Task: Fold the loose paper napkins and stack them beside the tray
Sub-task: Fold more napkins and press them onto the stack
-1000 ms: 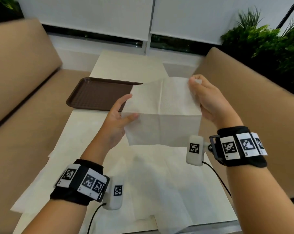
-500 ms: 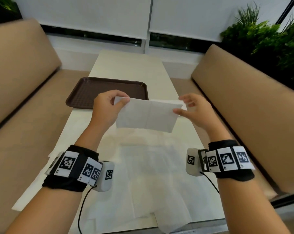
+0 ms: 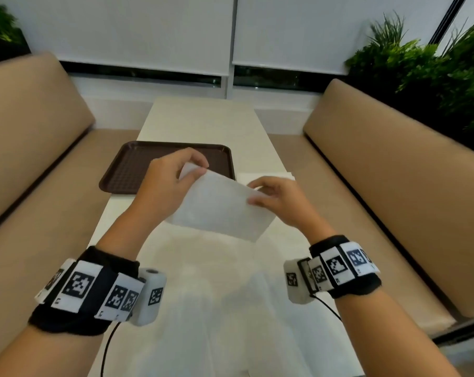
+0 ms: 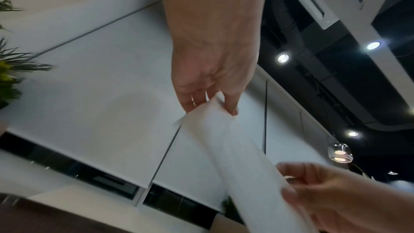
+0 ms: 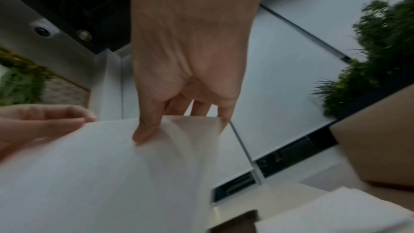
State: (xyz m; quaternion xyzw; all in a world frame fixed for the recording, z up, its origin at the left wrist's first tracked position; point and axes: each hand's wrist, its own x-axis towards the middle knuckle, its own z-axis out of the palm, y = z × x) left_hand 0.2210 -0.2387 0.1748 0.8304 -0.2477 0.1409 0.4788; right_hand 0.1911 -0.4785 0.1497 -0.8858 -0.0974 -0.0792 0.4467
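Now, left hand: fingers pinch the folded white paper napkin.
Right hand: fingers pinch its other end.

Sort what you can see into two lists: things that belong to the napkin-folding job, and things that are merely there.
Belongs to the job:
- held napkin, pinched by left hand and right hand
- loose napkins spread on the table
- folded napkins beside the tray
- brown tray

Merely there:
- benches
- plants
- window blinds
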